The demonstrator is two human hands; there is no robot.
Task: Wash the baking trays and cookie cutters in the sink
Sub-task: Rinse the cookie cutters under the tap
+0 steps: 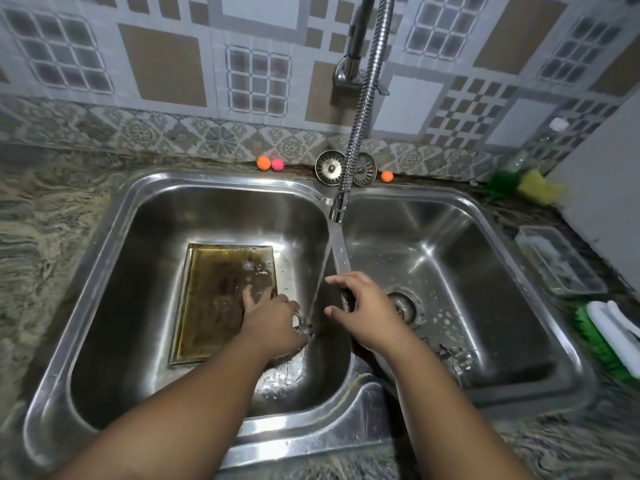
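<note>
Granite counter and patterned wall tile frame a steel double sink [363,410], as I read it from my station. Left hand [273,320]: open, fingers flat on the right edge of the tray [214,306], in my judgement to pin it while rubbing under the water [322,271], which lands on the back of that hand. Right hand [363,313]: arched over the divider [341,258], fingers spread; whether it grips anything I cannot tell, and it looks to be bracing there. Tray: flat on the floor of the left basin, wet, with brown baked-on staining across most of its surface and a yellowish rim. It is far from clean. Small metal pieces, probably the cutters [453,358], lie in the near corner of the right basin, untouched. A brush [602,341] and a sponge [536,185] sit on the counter to the right, well apart from both hands.
</note>
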